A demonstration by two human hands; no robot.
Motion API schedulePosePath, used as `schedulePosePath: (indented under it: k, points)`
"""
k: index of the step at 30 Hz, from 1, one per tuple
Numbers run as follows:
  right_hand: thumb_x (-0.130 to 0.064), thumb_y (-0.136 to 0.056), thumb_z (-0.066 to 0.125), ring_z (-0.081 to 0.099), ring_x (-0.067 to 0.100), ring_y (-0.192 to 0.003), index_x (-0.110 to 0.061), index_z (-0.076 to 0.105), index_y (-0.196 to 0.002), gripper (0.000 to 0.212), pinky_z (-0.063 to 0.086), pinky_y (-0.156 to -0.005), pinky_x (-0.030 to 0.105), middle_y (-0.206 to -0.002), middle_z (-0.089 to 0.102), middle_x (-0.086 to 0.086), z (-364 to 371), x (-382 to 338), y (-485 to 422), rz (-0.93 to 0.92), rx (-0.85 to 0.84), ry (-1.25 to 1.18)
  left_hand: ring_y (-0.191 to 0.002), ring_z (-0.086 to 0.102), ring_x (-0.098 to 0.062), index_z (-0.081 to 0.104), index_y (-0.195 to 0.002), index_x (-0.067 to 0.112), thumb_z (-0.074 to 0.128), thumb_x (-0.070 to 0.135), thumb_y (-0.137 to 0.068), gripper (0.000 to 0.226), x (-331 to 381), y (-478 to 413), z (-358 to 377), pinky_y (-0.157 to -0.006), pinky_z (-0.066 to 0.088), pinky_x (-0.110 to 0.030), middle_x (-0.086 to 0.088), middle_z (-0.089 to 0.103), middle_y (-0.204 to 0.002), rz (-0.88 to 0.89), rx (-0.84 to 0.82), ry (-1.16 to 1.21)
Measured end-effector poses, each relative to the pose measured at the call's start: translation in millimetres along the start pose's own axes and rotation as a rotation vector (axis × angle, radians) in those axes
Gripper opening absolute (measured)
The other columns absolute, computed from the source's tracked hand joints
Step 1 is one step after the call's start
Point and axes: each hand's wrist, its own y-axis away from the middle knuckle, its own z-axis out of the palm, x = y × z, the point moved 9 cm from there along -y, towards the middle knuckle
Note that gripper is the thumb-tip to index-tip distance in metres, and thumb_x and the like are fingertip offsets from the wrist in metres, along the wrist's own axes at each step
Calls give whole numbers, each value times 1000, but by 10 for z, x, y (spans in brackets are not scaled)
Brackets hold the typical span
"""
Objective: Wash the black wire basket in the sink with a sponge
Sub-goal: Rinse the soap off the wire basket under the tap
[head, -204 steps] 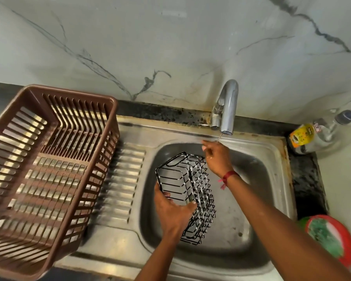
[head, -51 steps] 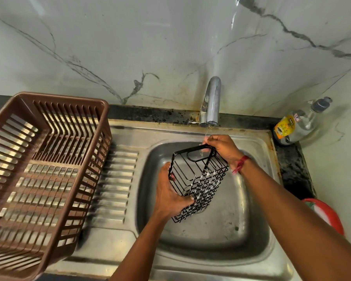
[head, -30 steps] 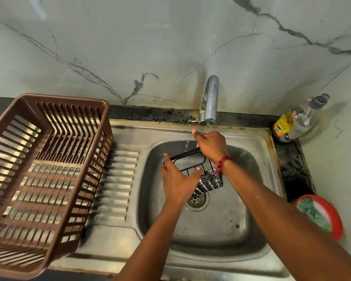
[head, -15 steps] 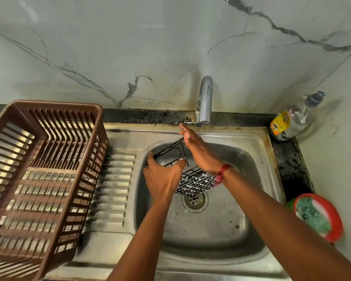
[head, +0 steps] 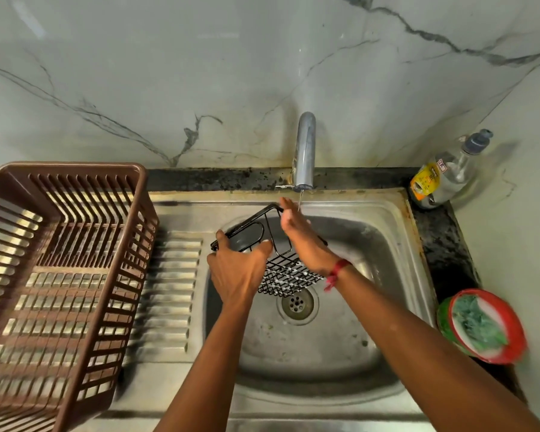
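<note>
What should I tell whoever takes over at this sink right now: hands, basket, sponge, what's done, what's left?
Left hand grips the black wire basket by its near end, tilted over the sink drain.
Right hand lies flat against the basket's far side, under the tap's thin trickle.
Green sponge sits in the red tub at right, in neither hand.
Done: basket wetted, droplets on its wires.
Left: probably fetch the sponge, scrub, rinse.
</note>
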Motion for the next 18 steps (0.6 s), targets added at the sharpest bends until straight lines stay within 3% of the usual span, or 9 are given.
schedulePosePath:
  k: [3,6,10,12,16,18]
  points:
    - [-90,-66,-5,-20,6,-144,-32,-10,-151,103,-14,-115,36,-158,-20,-10,87,-338,1,-118,-45,82,-121,59,-37,38,-158,20,60,60,-52,115,-10,5,-33,-86,42,-35,-14,63,-131,3,15,40]
    - [-80,-77,-4,-20,3,-143,-31,-14,-150,89,-11,-117,36,-156,-23,-12,98,-278,23,-153,-47,119,-128,54,-35,29,-163,18,62,53,-56,118,-28,12,-98,-89,39,-31,-16,58,-141,-10,42,100]
    - [-85,-77,3,-12,9,-145,-38,-11,-149,87,0,-120,50,-155,-19,-17,-65,485,150,100,-31,-14,-136,49,-37,25,-165,18,63,50,-56,119,-64,-29,-190,-104,43,-44,-18,54,-147,-20,62,122]
    - [-86,-75,5,-15,11,-144,-41,-13,-146,87,-4,-119,51,-153,-23,-15,-100,813,270,232,-50,-16,-138,47,-37,24,-165,18,63,50,-57,119,-65,-30,-205,-108,42,-47,-19,53,-149,-23,62,123]
    - [-87,-73,6,-14,13,-146,-27,-7,-152,100,-5,-120,49,-159,-17,-4,-98,698,279,234,-25,-11,-129,52,-34,23,-166,20,64,48,-60,117,-105,-12,-159,-91,38,-36,-17,56,-141,-51,39,148]
    - [-76,-81,0,-17,12,-145,-27,-11,-151,86,-8,-120,45,-158,-20,-5,-15,319,257,117,-26,64,-126,52,-34,24,-166,20,71,44,-68,111,-109,2,-119,-90,37,-35,-18,56,-141,-54,32,149]
